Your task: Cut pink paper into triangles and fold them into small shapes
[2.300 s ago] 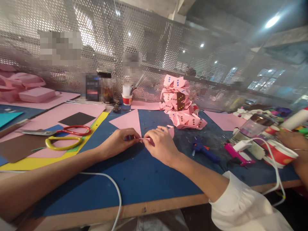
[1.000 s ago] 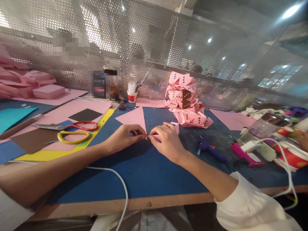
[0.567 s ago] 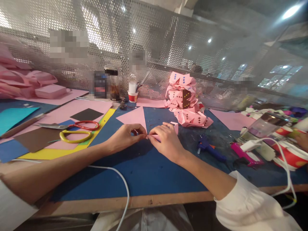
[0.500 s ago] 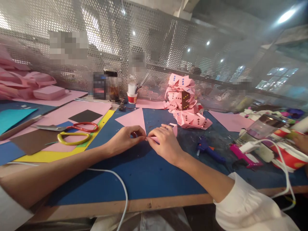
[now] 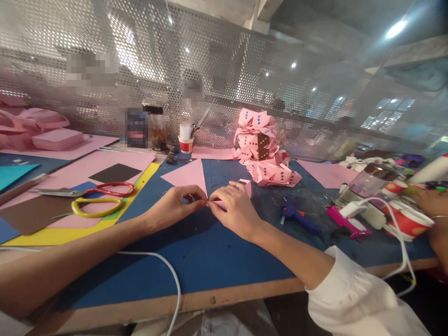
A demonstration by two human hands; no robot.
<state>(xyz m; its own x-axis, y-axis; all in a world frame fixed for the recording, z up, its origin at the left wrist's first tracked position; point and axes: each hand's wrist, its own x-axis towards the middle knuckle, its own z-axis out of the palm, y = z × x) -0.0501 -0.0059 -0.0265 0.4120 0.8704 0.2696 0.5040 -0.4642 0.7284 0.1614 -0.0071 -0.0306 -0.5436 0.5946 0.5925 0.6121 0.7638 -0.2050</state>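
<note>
My right hand (image 5: 235, 208) is closed on a small folded piece of pink paper (image 5: 248, 187), which shows past its fingers with a dark mark near the top. Thumb and fingertips of my left hand (image 5: 180, 207) pinch together at the left tip of that piece, touching the right fingertips. Most of the piece is hidden by my right hand. Just behind my left hand lies a flat pink paper sheet (image 5: 187, 176). Beyond my right hand stands a stack of folded pink paper pieces (image 5: 259, 140) with blue, brown and yellow square dots.
Scissors (image 5: 101, 198) with red and yellow handles lie on coloured sheets at left. To the right are a blue glue gun (image 5: 299, 217), a magenta device (image 5: 348, 223) and red-white cups (image 5: 409, 219). Another person's hand (image 5: 432, 200) is at the right edge. A white cable (image 5: 171, 270) crosses the front.
The whole view has shifted slightly, so things sit a little further left. My hands keep the same pinch on the pink paper piece. More of the other person's hand shows at right.
</note>
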